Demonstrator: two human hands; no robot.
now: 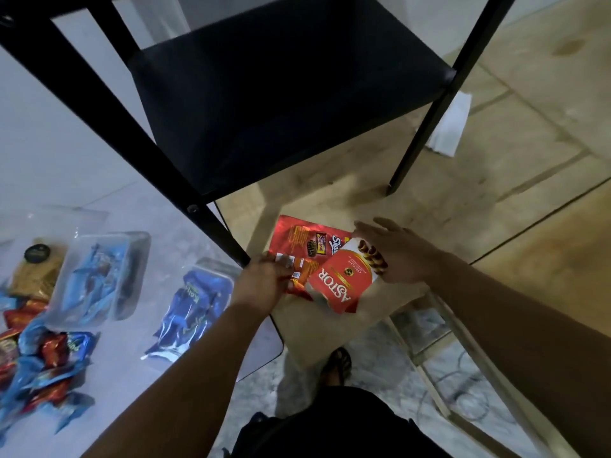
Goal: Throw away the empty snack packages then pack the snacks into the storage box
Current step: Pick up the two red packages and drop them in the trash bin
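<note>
My left hand (264, 280) grips the corner of a flat, empty red snack wrapper (297, 241), held beyond the table edge and above the floor. A red and white Astor package (337, 287) lies tilted across that wrapper. My right hand (398, 256) has its fingers spread against the Astor package's upper right edge and is not closed around it. On the white table at the left, a clear plastic storage box (130, 282) holds blue snack packets. Beside it, blue packets lie in a second clear tray (198, 299).
A heap of blue and red snack packets (43, 375) and a brown bag with a black round label (36, 259) lie at the table's left edge. A black chair (281, 94) stands ahead. White paper (449, 127) lies on the brown floor. My sandalled foot (337, 361) is below.
</note>
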